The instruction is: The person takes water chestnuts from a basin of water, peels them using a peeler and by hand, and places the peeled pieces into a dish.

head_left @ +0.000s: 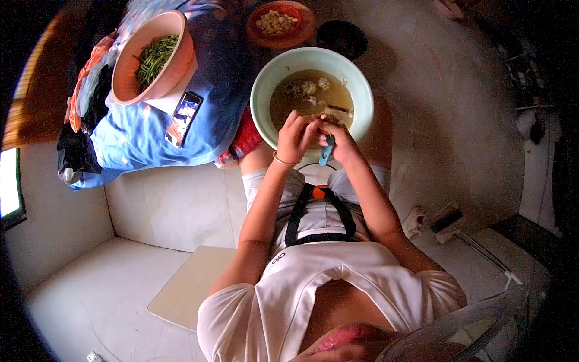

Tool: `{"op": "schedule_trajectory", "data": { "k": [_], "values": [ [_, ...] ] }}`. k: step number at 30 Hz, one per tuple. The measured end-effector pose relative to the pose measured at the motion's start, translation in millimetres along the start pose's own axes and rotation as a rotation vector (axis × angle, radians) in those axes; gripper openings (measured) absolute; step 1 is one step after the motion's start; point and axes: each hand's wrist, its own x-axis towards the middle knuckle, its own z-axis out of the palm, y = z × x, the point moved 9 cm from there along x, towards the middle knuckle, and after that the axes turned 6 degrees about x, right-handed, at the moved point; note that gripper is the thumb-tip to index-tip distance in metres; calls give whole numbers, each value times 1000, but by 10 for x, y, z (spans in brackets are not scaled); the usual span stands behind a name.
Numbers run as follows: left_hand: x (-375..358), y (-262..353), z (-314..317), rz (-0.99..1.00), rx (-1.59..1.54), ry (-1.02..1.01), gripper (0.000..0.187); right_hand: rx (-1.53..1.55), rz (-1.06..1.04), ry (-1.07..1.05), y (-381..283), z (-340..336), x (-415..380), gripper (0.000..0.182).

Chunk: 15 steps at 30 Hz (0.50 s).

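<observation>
A pale green basin point(261, 111) of cloudy water sits between the knees, with several garlic bulbs point(309, 87) in it. Over its near rim, my left hand point(295, 137) has its fingers pinched together at a small brownish lump point(329, 119) that looks like garlic. My right hand point(342, 145) meets it there, closed around a knife whose blue handle point(327, 151) sticks out below the palm. A flat pale piece with a dark edge, probably the blade point(339, 112), shows beyond the fingers. Part of the lump is hidden by the fingertips.
Left, a pink basin point(123, 75) of green beans and a phone point(183, 119) lie on a blue cloth point(208, 136). A red bowl of peeled garlic cloves point(278, 23) stands beyond the green basin, beside a dark round container point(342, 39). A brush point(446, 222) lies on the right.
</observation>
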Motion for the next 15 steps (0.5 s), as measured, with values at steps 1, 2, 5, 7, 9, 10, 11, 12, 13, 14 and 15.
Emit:
{"op": "schedule_trajectory", "data": {
  "k": [1, 2, 5, 7, 9, 10, 11, 12, 13, 14, 15],
  "values": [
    [1, 7, -12, 18, -17, 30, 13, -4, -21, -15, -12, 19, -6, 13],
    [6, 14, -25, 35, -33, 59, 12, -9, -42, -30, -28, 37, -9, 12],
    [22, 5, -7, 26, -56, 68, 13, 4, -32, -9, -8, 38, -19, 11],
    [20, -5, 2, -17, -87, 58, 15, 30, -45, -6, 13, 15, -13, 11],
    [20, -38, 25, -60, -117, 48, 16, 56, -57, -3, 23, -12, -1, 11],
    [21, -54, 24, -52, -113, 72, 14, 33, -62, 8, 18, -21, 8, 11],
    [19, -66, 21, -44, -110, 96, 12, 9, -67, 18, 15, -30, 12, 11],
    [8, -82, 37, -45, -110, 96, 12, 10, -66, 19, 22, -31, 11, 11],
    [1, -105, 45, -57, -134, 104, 14, 3, -72, 39, 16, -30, 8, 11],
    [-6, -131, 53, -69, -158, 112, 17, -3, -78, 58, 13, -40, 4, 12],
    [-11, -145, 65, -70, -157, 111, 17, -1, -77, 59, 17, -42, 4, 12]
  ]
}}
